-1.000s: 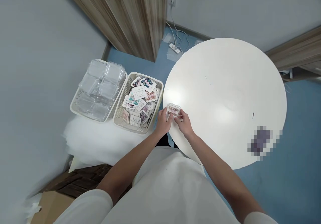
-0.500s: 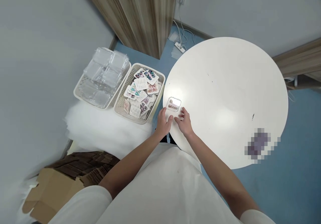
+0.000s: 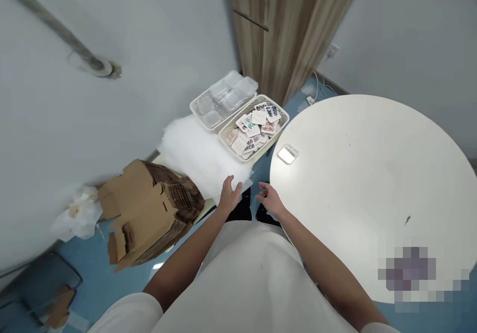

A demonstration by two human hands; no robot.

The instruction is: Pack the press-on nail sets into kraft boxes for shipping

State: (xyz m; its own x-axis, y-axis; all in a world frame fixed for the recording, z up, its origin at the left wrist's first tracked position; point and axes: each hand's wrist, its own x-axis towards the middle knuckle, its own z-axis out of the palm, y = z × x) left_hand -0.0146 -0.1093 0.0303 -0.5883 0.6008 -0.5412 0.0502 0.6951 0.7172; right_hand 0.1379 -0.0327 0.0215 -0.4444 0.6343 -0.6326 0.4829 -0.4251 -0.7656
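Observation:
My left hand (image 3: 230, 195) is empty, its fingers apart, near the edge of a pile of white foam sheets (image 3: 201, 151). Off the rim of the round white table (image 3: 372, 184), my right hand (image 3: 271, 198) is also empty with its fingers loosely spread. A clear plastic case (image 3: 287, 154) lies on the table near its left edge, away from both hands; glare hides most of what is inside. Beyond my left hand stands a white basket (image 3: 233, 156) filled with cards of press-on nails (image 3: 257, 129).
A second basket (image 3: 203, 119) holds clear plastic cases (image 3: 227, 97). Flattened cardboard boxes (image 3: 149, 208) are stacked at the left, with a chair (image 3: 40, 283) lower down. A pixelated purple item (image 3: 412, 268) rests on the table's right. Wooden cabinet (image 3: 283, 35) and wall stand behind.
My view has swung left. Both hands have left the clear case, which stays on the table, and are now beside the table, with the left one nearer the foam sheets.

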